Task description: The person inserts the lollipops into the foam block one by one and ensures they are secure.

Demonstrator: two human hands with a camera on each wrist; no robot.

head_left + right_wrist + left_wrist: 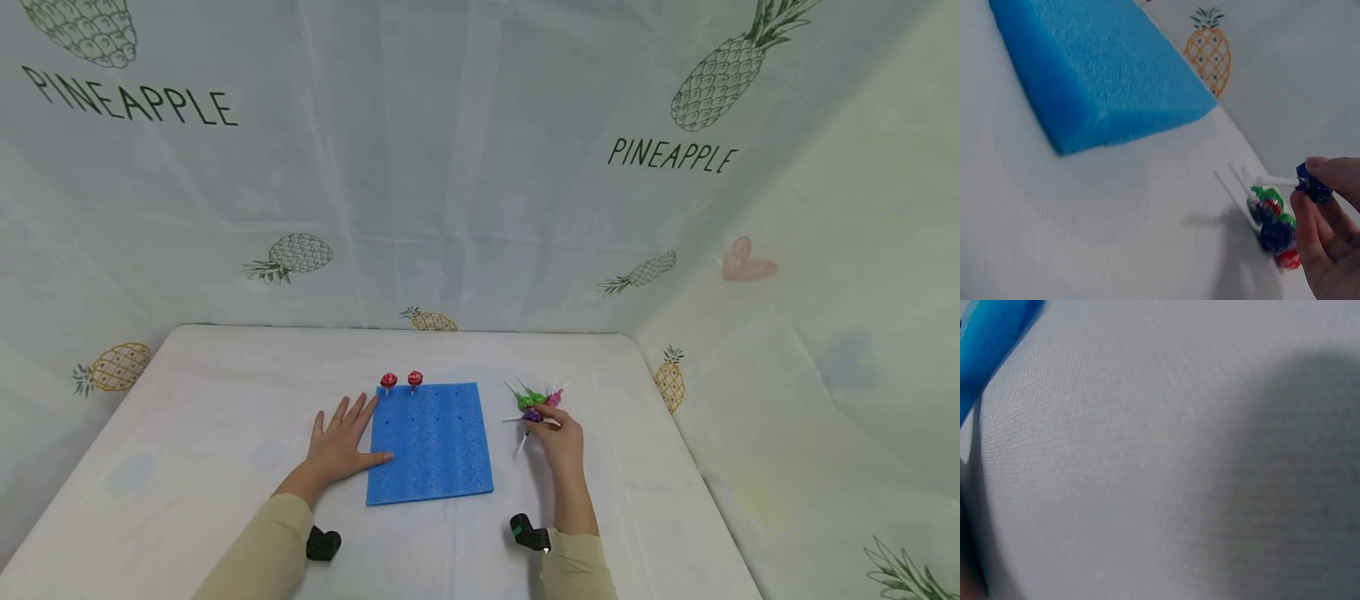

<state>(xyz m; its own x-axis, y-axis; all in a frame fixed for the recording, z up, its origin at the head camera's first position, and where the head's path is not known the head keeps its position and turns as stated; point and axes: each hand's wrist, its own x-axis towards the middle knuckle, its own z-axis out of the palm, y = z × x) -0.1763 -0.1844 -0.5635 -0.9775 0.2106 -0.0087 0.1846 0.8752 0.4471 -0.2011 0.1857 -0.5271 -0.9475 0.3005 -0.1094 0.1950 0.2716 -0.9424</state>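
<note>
My right hand [557,437] pinches a lollipop in a dark blue-purple wrapper [1316,187] between thumb and fingertips. Its white stick [1275,182] points left, toward a blue foam board [431,467]. Under and behind that hand lies a small pile of lollipops, with green ones [525,401] and a pink one [554,398] showing, and another dark blue one [1277,238] in the right wrist view. Fingers spread, my left hand [337,446] rests at the board's left edge, thumb on its top. Two red lollipops [387,381] [416,378] stand upright along the board's far edge, at the left.
Small dark holes [460,417] dot the board's upper part. A white cloth [187,467] covers the table, and pineapple-print sheeting [480,167] hangs behind and at the sides. Black wrist cameras [529,533] are on both forearms.
</note>
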